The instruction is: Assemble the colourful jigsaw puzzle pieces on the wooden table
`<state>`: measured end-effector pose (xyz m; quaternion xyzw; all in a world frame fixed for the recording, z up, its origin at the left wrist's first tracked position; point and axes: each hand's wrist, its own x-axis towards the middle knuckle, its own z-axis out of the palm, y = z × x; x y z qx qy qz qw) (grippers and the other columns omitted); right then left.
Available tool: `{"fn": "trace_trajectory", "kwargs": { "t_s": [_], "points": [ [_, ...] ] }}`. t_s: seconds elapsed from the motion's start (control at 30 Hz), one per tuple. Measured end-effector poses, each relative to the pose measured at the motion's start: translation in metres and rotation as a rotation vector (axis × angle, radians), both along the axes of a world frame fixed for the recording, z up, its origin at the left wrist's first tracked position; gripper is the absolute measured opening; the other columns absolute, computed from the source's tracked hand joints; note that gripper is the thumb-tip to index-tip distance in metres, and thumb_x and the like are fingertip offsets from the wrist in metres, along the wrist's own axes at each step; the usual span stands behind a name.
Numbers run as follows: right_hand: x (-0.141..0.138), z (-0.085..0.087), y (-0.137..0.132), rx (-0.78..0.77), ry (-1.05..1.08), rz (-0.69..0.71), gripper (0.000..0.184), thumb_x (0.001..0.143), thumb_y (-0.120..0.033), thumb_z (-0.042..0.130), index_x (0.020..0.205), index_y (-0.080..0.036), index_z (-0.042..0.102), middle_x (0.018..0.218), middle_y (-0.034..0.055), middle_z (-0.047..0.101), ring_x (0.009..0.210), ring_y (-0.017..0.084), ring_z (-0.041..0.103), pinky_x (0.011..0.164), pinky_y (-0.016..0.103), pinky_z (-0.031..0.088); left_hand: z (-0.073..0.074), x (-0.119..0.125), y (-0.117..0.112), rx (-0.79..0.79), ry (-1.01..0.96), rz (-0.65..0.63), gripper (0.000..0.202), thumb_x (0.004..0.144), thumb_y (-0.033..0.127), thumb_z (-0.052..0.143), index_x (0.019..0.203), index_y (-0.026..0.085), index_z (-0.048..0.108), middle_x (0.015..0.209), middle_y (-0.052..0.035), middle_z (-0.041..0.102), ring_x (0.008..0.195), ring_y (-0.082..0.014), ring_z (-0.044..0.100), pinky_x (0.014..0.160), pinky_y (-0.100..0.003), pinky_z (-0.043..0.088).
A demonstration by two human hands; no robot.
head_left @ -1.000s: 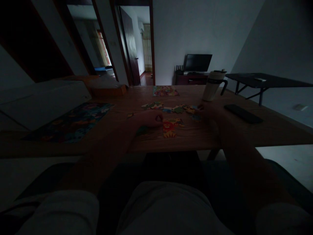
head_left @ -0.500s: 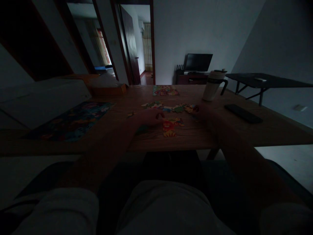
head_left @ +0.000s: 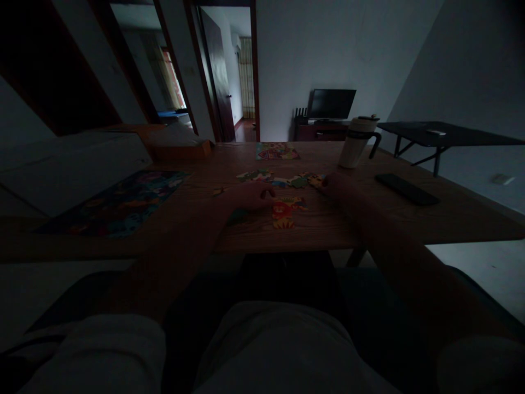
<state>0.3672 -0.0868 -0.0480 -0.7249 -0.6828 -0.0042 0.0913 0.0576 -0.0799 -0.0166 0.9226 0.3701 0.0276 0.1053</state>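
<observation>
In the dim light, my left hand (head_left: 251, 195) rests over the table, its fingers half curled with a gap between thumb and forefinger; I see nothing held there. Just right of it lies a small joined section of jigsaw puzzle (head_left: 284, 209), with a red figure and yellow parts. Farther right, the fingertips of my right hand (head_left: 335, 187) are pinched at a yellow and dark puzzle piece (head_left: 315, 180). Loose green and white puzzle pieces (head_left: 257, 175) are spread beyond my hands. A greenish piece (head_left: 238, 215) is partly hidden under my left wrist.
A colourful picture sheet (head_left: 127, 202) lies at left on the wooden table (head_left: 320, 235), and a smaller picture card (head_left: 278, 151) at the back. A handled tumbler (head_left: 353, 145) and a dark flat object (head_left: 406, 189) stand right. An orange box (head_left: 180, 151) is back left.
My right hand has shifted slightly left, onto the yellow piece. The left hand stays nearly in place. The whole view has moved very slightly.
</observation>
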Motion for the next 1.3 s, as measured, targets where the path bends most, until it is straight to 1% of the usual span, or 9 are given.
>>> {"fn": "trace_trajectory", "kwargs": {
  "t_s": [0.17,0.27,0.43,0.63,0.77,0.93,1.07,1.17,1.3],
  "points": [
    [-0.001,-0.001,0.000,0.049,0.015,-0.004,0.033,0.096,-0.032,0.063,0.123,-0.014,0.071,0.118,0.0194,0.074,0.104,0.032,0.071,0.083,0.038,0.054,0.000,0.000,0.000,0.006,-0.002,0.002,0.042,0.095,0.048,0.056,0.123,0.020,0.070,0.110,-0.0069,0.072,0.091,-0.0190,0.065,0.077,-0.027,0.046],
    [0.003,-0.001,0.002,0.125,0.018,0.011,0.030,0.095,-0.028,0.062,0.120,-0.015,0.073,0.117,0.0189,0.075,0.104,0.033,0.072,0.084,0.039,0.054,0.000,-0.001,0.000,0.017,-0.010,-0.006,0.039,0.095,0.045,0.056,0.121,0.020,0.070,0.111,-0.0068,0.071,0.092,-0.0187,0.065,0.077,-0.026,0.046],
    [0.009,0.000,0.005,0.397,0.075,0.016,0.026,0.094,-0.021,0.060,0.112,-0.013,0.076,0.110,0.0183,0.076,0.099,0.030,0.072,0.087,0.039,0.054,-0.003,-0.002,0.003,0.006,-0.041,-0.005,0.036,0.094,0.039,0.056,0.119,0.019,0.071,0.109,-0.0072,0.072,0.089,-0.0183,0.065,0.076,-0.027,0.045],
    [0.007,0.005,0.001,0.606,0.557,0.037,0.029,0.087,-0.027,0.063,0.110,-0.014,0.075,0.101,0.0140,0.077,0.085,0.025,0.073,0.080,0.039,0.058,-0.007,-0.003,0.009,-0.013,-0.071,-0.008,0.037,0.092,0.041,0.058,0.119,0.019,0.072,0.105,-0.0061,0.072,0.086,-0.0182,0.064,0.074,-0.026,0.044],
    [0.000,0.008,-0.004,0.545,0.834,0.144,0.026,0.082,-0.035,0.070,0.101,-0.017,0.075,0.095,0.0112,0.076,0.086,0.025,0.074,0.076,0.038,0.061,-0.006,-0.001,0.007,-0.023,-0.083,0.030,0.048,0.091,0.043,0.059,0.132,0.019,0.067,0.100,-0.0058,0.070,0.083,-0.0186,0.064,0.074,-0.027,0.045],
    [-0.014,0.008,-0.016,0.316,0.913,0.431,0.011,0.076,-0.031,0.074,0.075,-0.020,0.071,0.102,0.0089,0.076,0.097,0.023,0.072,0.085,0.036,0.060,-0.006,0.002,0.004,-0.032,-0.113,0.045,0.062,0.090,0.048,0.062,0.145,0.020,0.057,0.100,-0.0059,0.069,0.084,-0.0195,0.064,0.074,-0.028,0.046],
    [-0.018,0.005,-0.018,0.059,0.853,0.460,0.006,0.075,-0.026,0.072,0.077,-0.019,0.071,0.089,0.0068,0.075,0.081,0.020,0.071,0.072,0.031,0.059,-0.008,0.002,0.005,-0.031,-0.088,0.049,0.060,0.092,0.052,0.060,0.143,0.022,0.059,0.099,-0.0053,0.070,0.082,-0.0189,0.064,0.074,-0.027,0.045],
    [-0.014,0.004,-0.014,0.034,0.749,0.437,0.009,0.076,-0.024,0.071,0.083,-0.019,0.073,0.085,0.0059,0.075,0.078,0.019,0.070,0.068,0.029,0.057,-0.007,0.002,0.006,-0.011,-0.061,0.046,0.055,0.093,0.052,0.059,0.139,0.021,0.063,0.100,-0.0054,0.070,0.082,-0.0182,0.064,0.075,-0.027,0.045],
    [-0.008,0.012,-0.027,0.029,0.567,0.446,0.016,0.083,-0.032,0.071,0.092,-0.020,0.076,0.096,0.0088,0.077,0.085,0.023,0.072,0.078,0.036,0.060,-0.005,0.002,0.004,0.001,-0.039,0.041,0.052,0.093,0.051,0.058,0.135,0.021,0.066,0.103,-0.0056,0.071,0.085,-0.0186,0.065,0.075,-0.027,0.046]
  ]
}}
